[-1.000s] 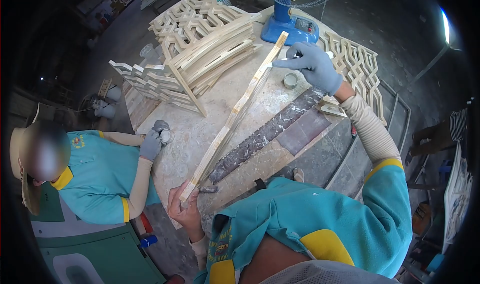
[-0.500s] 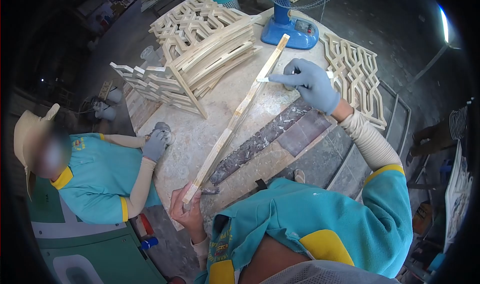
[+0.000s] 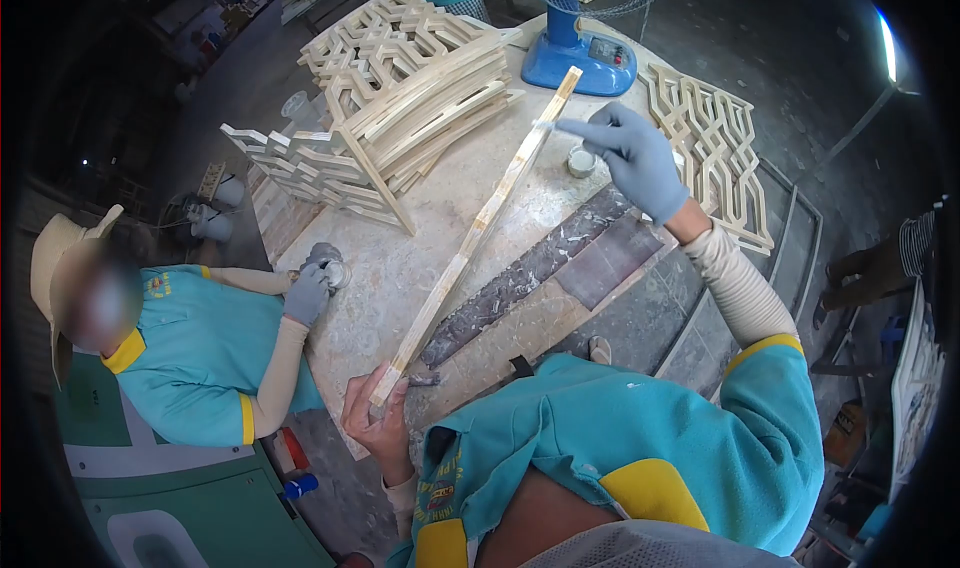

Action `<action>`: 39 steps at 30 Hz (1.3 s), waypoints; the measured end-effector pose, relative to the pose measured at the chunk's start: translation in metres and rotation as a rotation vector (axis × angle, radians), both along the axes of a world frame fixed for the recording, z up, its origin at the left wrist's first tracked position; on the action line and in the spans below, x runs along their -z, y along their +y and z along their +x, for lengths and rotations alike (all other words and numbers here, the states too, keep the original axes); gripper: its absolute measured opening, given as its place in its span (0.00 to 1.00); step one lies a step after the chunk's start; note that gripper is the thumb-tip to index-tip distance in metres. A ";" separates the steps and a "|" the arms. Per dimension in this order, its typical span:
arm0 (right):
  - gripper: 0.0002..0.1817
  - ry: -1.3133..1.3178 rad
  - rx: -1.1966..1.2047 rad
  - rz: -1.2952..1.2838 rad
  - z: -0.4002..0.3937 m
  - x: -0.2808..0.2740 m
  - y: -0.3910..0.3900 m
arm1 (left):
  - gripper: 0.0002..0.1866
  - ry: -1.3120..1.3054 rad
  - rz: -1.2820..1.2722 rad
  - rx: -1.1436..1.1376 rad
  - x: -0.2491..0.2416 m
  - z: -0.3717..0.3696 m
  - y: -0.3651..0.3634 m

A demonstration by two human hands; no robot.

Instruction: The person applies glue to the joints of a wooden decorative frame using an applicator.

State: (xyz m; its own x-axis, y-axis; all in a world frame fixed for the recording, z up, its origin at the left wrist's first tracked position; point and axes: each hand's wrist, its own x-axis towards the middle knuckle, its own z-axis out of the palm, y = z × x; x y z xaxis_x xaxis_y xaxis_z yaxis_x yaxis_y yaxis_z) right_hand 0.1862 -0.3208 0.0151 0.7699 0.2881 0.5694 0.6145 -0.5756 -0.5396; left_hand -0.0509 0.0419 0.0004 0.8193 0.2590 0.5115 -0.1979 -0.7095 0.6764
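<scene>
matt wooden strip (image 3: 487,218), smooth fan base (image 3: 562,67)

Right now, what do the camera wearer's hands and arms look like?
The right hand wears a grey glove; above it come a ribbed cream undersleeve and a teal sleeve with a yellow band. The left hand is bare, with a cream cuff below its wrist.

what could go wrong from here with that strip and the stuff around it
The strip could twist or slip, since the left hand holds it right at its near end. The right hand is close to the cup and might knock it. The strip's far end points towards the fan, so a push could bump it.
</scene>
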 end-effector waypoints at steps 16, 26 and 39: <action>0.18 0.864 0.127 0.742 -0.007 0.000 -0.001 | 0.18 0.005 0.005 0.020 0.002 -0.004 -0.004; 0.20 0.273 0.219 0.299 -0.014 0.026 -0.020 | 0.19 0.012 -0.004 0.017 0.005 -0.009 -0.006; 0.30 0.018 0.351 -0.116 -0.028 0.002 0.003 | 0.20 0.006 0.003 0.018 0.008 -0.012 -0.008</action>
